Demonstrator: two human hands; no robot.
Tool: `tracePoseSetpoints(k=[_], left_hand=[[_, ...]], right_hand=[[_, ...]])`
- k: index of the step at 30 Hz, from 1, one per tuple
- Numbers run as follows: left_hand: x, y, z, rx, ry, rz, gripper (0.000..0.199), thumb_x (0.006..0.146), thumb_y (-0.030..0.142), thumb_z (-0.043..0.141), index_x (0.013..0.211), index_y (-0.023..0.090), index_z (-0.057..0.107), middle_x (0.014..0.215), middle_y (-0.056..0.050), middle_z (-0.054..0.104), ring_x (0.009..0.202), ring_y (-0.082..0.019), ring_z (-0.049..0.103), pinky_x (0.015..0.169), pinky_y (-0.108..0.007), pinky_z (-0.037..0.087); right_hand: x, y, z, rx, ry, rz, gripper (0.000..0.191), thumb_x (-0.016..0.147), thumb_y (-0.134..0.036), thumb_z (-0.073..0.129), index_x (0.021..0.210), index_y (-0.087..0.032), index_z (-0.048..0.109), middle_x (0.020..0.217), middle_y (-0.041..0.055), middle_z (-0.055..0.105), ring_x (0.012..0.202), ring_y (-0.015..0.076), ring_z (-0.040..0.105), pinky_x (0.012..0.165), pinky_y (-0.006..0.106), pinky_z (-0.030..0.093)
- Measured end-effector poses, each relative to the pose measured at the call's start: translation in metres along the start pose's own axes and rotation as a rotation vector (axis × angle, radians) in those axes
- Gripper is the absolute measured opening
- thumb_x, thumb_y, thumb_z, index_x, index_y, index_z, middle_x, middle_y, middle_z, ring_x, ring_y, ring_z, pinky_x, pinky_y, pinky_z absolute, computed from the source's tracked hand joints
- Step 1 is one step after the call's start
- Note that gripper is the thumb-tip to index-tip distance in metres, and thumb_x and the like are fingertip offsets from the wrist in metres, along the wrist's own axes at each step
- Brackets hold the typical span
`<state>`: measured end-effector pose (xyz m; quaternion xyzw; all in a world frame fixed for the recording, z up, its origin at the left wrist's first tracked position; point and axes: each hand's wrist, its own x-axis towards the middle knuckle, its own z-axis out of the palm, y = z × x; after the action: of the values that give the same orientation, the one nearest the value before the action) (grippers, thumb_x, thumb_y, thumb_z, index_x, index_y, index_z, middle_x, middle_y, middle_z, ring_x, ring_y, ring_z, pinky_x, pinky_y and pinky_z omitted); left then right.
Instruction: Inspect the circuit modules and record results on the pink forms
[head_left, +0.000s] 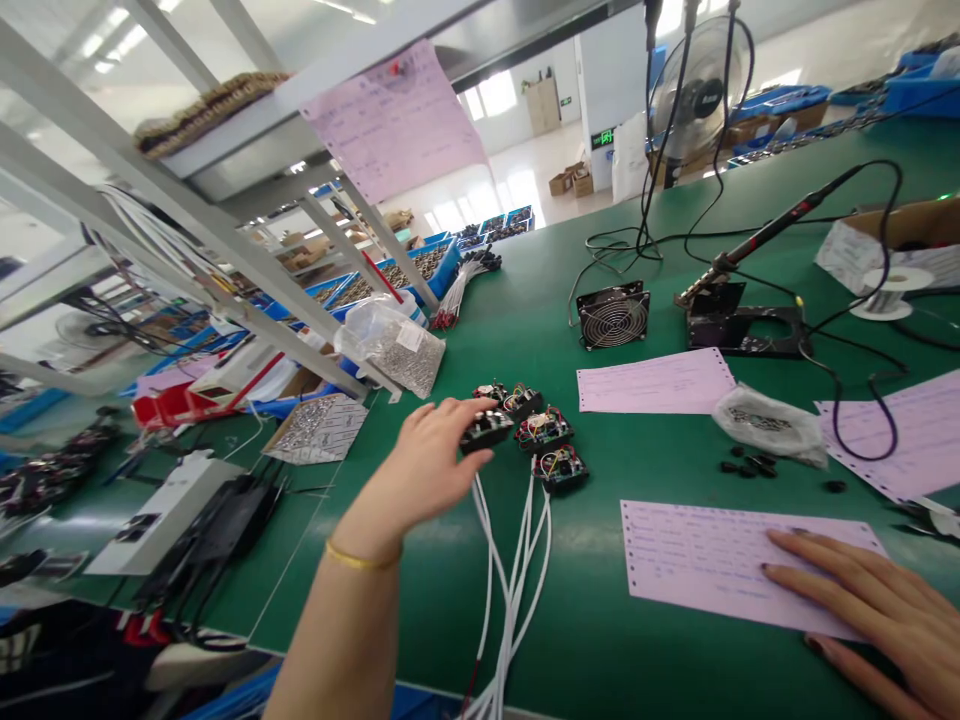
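My left hand point(431, 450) grips a small black electronic module point(487, 430) between thumb and fingers, low over the green bench. Beside it sit several similar modules point(546, 430) with exposed circuit parts and coloured wires. White cables point(514, 585) run from this group down over the bench's near edge. At the lower right, my right hand point(881, 595) lies with fingers stretched out on a pink printed sheet point(697, 555); its palm is partly cut off by the frame.
Behind the sheet are a second pink sheet point(652, 382), a small fan point(613, 316), a soldering iron point(780, 225) with trailing cord, and a solder spool point(891, 292). A plastic bag point(769, 422) and loose black caps lie rightward. Bagged small parts point(405, 350) stand left by the shelf frame.
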<state>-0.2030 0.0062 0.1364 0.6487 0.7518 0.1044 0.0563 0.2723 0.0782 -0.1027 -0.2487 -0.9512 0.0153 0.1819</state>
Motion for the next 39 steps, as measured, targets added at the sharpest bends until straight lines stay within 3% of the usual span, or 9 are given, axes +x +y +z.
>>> tracePoseSetpoints(k=[5,9,12,14,16,20,26,33,39], left_hand=[[0.029,-0.100,0.031,-0.139,-0.017,-0.313,0.056,0.070,0.025,0.067,0.125,0.019,0.066,0.124,-0.014,0.072,0.113,-0.035,0.069,0.106,-0.051,0.052],[0.040,-0.118,0.053,-0.134,0.062,-0.338,0.060,0.070,0.024,0.067,0.129,0.012,0.061,0.126,-0.021,0.069,0.118,-0.039,0.066,0.108,-0.056,0.050],[0.039,-0.101,0.053,-0.103,0.164,-0.279,0.069,0.080,0.037,0.067,0.141,0.010,0.053,0.147,-0.027,0.052,0.143,-0.047,0.044,0.120,-0.068,0.028],[0.037,-0.078,0.051,-0.124,0.155,-0.149,0.069,0.088,0.050,0.063,0.147,0.018,0.049,0.155,-0.020,0.047,0.150,-0.039,0.037,0.126,-0.060,0.024],[0.038,-0.050,0.052,-0.164,0.039,0.040,0.069,0.091,0.059,0.061,0.150,0.027,0.048,0.158,-0.011,0.047,0.150,-0.032,0.039,0.127,-0.049,0.028],[0.057,-0.010,0.066,-0.101,-0.195,0.207,0.090,0.085,0.071,0.066,0.158,0.026,0.038,0.168,-0.018,0.030,0.157,-0.039,0.026,0.126,-0.059,0.024],[0.077,0.001,0.077,-0.086,-0.274,0.315,0.065,0.087,0.058,0.070,0.137,0.019,0.060,0.154,-0.020,0.049,0.147,-0.038,0.042,0.123,-0.054,0.032],[0.040,0.020,0.069,-0.104,-0.380,0.496,0.053,0.084,0.047,0.077,0.127,0.021,0.062,0.149,-0.017,0.055,0.145,-0.035,0.045,0.127,-0.056,0.025],[0.015,0.026,0.078,-0.037,-0.236,0.434,0.052,0.081,0.052,0.080,0.117,0.019,0.060,0.158,-0.021,0.044,0.154,-0.040,0.030,0.127,-0.064,0.018]], right_hand=[[0.012,-0.005,-0.012,0.028,0.059,-0.017,0.065,0.094,-0.046,0.058,0.158,-0.041,0.043,0.158,0.0000,0.051,0.126,0.0352,0.066,0.097,0.053,0.058],[0.018,-0.008,-0.017,0.037,0.090,-0.016,0.064,0.094,-0.046,0.059,0.157,-0.041,0.046,0.157,0.0003,0.053,0.125,0.0342,0.067,0.097,0.051,0.058],[0.020,-0.009,-0.019,0.042,0.092,-0.009,0.062,0.095,-0.047,0.059,0.155,-0.041,0.047,0.156,0.0000,0.054,0.125,0.0332,0.066,0.098,0.050,0.057],[0.022,-0.011,-0.022,0.045,0.098,-0.015,0.061,0.096,-0.047,0.058,0.156,-0.040,0.047,0.155,0.0000,0.055,0.123,0.0322,0.067,0.098,0.048,0.057],[0.026,-0.012,-0.026,0.035,0.118,-0.036,0.060,0.097,-0.047,0.057,0.155,-0.039,0.048,0.154,0.0000,0.056,0.122,0.0311,0.068,0.097,0.046,0.057],[0.034,-0.017,-0.036,0.000,0.162,-0.070,0.056,0.099,-0.048,0.055,0.153,-0.035,0.051,0.150,0.0011,0.060,0.120,0.0293,0.069,0.096,0.045,0.056],[0.033,-0.017,-0.033,0.022,0.137,-0.048,0.053,0.098,-0.049,0.058,0.150,-0.036,0.055,0.152,0.0013,0.059,0.123,0.0298,0.066,0.099,0.046,0.054],[0.032,-0.017,-0.032,0.056,0.101,-0.029,0.050,0.099,-0.048,0.057,0.148,-0.035,0.057,0.153,0.0028,0.058,0.127,0.0293,0.064,0.104,0.047,0.051],[0.032,-0.017,-0.034,0.093,0.088,-0.009,0.047,0.100,-0.047,0.056,0.145,-0.034,0.059,0.152,0.0036,0.058,0.128,0.0290,0.062,0.103,0.046,0.051]])
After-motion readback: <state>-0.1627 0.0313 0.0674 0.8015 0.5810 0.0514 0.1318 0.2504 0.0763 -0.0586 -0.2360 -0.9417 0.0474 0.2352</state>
